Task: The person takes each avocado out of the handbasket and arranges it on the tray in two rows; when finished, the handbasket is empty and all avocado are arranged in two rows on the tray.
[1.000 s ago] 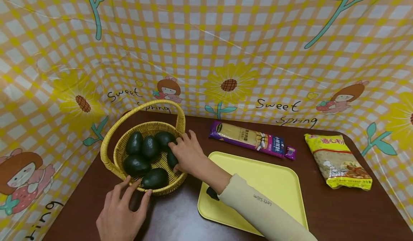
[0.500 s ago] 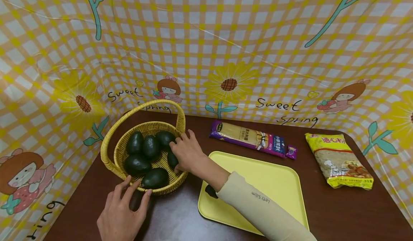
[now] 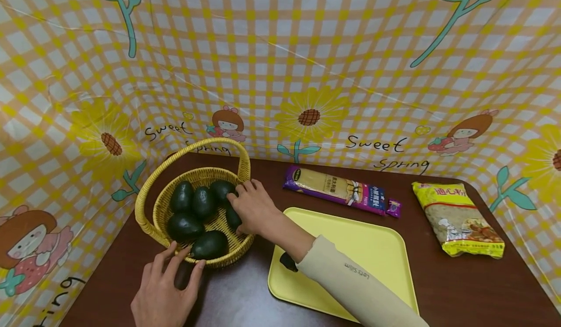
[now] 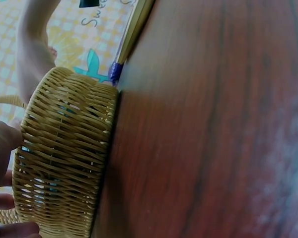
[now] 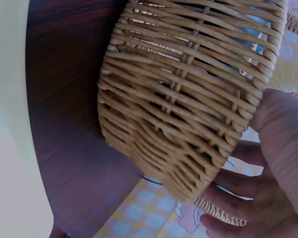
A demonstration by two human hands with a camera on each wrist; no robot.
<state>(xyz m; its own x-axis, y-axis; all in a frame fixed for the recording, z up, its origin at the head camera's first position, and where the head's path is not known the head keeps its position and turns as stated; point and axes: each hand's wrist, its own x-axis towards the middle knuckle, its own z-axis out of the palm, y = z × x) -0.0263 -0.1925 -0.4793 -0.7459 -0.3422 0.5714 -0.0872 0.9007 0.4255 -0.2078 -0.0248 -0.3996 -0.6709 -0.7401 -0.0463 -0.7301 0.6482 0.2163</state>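
A yellow wicker basket [image 3: 236, 252] with a tall handle stands at the left of the table, holding several dark green avocados [image 3: 210, 245]. My left hand [image 3: 165, 288] rests its spread fingertips on the near rim, beside the nearest avocado. Over the right rim lies my right hand [image 3: 254, 210], fingers loosely bent and spread, partly covering an avocado [image 3: 233, 217]; whether they touch it cannot be told. In the left wrist view the left thumb [image 4: 4, 141] touches the rim. The right wrist view shows the right hand [image 5: 268, 183] at the rim, its thumb against the wicker.
A yellow tray [image 3: 372, 249] lies right of the basket, beneath the right forearm. Behind it are a purple pasta pack [image 3: 335, 189] and a small purple packet [image 3: 393, 208]. A yellow food bag [image 3: 458, 220] lies at the far right. Patterned cloth hangs behind the table.
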